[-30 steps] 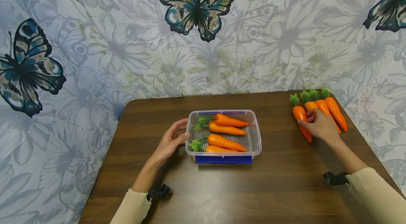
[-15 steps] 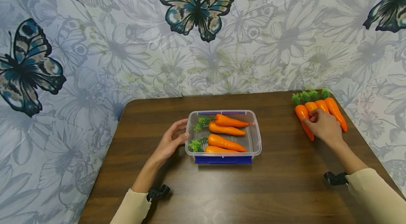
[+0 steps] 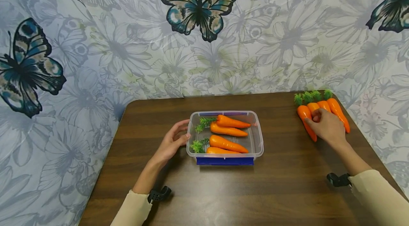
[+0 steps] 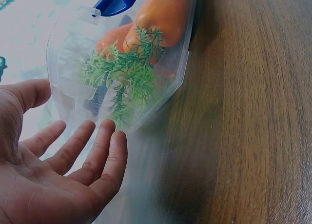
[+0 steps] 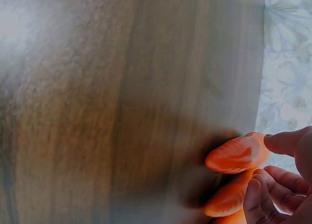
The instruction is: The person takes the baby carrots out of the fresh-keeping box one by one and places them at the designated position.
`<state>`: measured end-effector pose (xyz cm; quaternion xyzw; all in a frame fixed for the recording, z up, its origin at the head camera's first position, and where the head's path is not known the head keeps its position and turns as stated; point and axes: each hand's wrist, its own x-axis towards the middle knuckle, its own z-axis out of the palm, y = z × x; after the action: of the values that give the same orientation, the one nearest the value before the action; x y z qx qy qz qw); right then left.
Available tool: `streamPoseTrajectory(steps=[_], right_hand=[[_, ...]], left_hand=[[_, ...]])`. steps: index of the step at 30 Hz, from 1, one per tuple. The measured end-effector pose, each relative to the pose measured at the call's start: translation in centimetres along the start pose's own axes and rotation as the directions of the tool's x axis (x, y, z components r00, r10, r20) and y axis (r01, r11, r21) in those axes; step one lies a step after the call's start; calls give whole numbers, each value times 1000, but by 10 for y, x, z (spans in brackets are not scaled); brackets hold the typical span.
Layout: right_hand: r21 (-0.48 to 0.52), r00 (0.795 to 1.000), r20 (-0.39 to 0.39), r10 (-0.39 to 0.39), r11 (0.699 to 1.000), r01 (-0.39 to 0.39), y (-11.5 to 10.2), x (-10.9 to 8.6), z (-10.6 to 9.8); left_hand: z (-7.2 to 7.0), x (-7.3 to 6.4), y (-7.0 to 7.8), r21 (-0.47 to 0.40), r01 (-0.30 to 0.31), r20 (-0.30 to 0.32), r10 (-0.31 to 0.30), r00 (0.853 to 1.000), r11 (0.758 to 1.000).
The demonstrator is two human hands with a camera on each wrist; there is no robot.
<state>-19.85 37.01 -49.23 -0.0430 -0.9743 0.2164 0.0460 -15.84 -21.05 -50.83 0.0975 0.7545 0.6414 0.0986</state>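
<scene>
On glossy brown table, before butterfly-printed wall, pinches with right hand the leftmost carrot at far right; touches with relaxed fingers of left hand the clear box.

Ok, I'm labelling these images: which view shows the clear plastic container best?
The head view: the clear plastic container appears nearly whole, four carrots inside. The left wrist view catches only one end, cropped; the right wrist view shows none of it.
</scene>
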Motion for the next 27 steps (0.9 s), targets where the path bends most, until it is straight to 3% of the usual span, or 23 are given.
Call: streamPoseTrajectory(steps=[7,14,27], right_hand=[[12,1000,-9,-25,1000,26,-19,-2,-3],[36,989,-47,-141,989,143,-47,-2,-1],[171,967,99,-236,961,217,-113,-8,3]], left_hand=[[0,-1,2,-5,-13,-5,13,1000,1000],[1,-1,5,22,-31,-14,31,999,999],[2,-1,9,102,-50,-43,55,998,993]])
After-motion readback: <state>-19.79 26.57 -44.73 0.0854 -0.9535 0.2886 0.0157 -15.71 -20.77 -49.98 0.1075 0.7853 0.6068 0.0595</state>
